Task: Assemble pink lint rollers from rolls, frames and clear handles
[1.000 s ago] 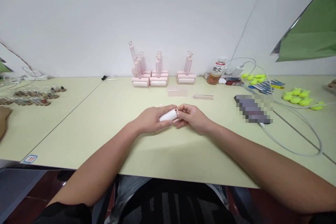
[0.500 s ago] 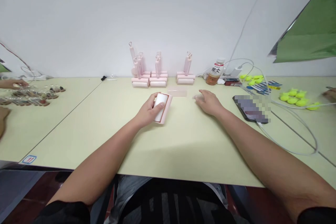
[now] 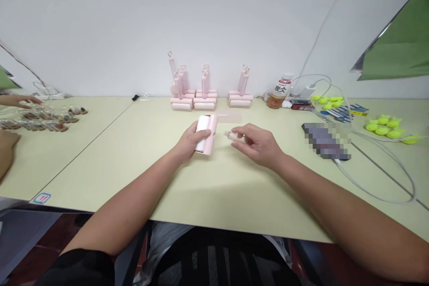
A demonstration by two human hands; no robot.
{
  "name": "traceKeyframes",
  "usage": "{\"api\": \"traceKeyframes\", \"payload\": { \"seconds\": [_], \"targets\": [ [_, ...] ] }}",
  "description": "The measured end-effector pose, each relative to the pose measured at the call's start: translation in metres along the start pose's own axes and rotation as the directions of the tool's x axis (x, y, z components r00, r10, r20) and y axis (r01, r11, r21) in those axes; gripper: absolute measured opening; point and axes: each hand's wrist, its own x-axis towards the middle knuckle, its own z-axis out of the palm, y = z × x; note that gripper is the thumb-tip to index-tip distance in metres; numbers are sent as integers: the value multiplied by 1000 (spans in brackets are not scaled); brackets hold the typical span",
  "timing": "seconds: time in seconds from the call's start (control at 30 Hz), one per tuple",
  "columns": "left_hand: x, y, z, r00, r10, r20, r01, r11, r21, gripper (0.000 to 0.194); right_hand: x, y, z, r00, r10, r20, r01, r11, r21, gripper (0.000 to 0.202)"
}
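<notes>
My left hand is closed around a pink lint roller head with a white roll in it, thumb across its front. To its right, my right hand pinches a short, pale, see-through piece, perhaps a handle, whose narrow tip points at the roller head. A small gap separates the two parts. Behind them a flat, translucent pink cover lies on the table. Several pink lint rollers stand along the wall with their handles upright.
Right of the rollers are a drink bottle, white cables, a phone and several yellow-green toys. On the left, another person's hand is over several small wrapped items. A numbered sticker marks the table's front edge.
My right hand has picked up the clear piece from the table and brought it left toward the roller head. My left hand has turned the roller head so its pink side shows more.
</notes>
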Motion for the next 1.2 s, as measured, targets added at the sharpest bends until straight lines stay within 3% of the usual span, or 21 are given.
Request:
{"api": "traceKeyframes", "payload": {
  "seconds": [0.23, 0.4, 0.6, 1.0, 1.2],
  "targets": [
    [-6, -1, 5, 991, 26, 134, -16, 997, -79, 58, -3, -18, 3, 996, -72, -47, 75, 996, 54, 26],
    [-6, -3, 5, 992, 28, 122, -21, 998, -58, 67, -3, -17, 5, 983, -159, -92, 162, 986, 36, 22],
    [-5, -4, 5, 995, 19, 98, -14, 999, -53, 64, -3, -14, 7, 953, -262, -151, 266, 964, 5, 20],
    [-5, -4, 6, 995, 83, 54, -88, 991, 99, 61, -5, -21, 7, 975, -202, -92, 193, 976, -96, 19],
    [-4, -8, 4, 991, 130, 9, -127, 950, 284, 59, -5, -24, 8, 978, -193, -77, 183, 975, -125, 19]
  ]
}}
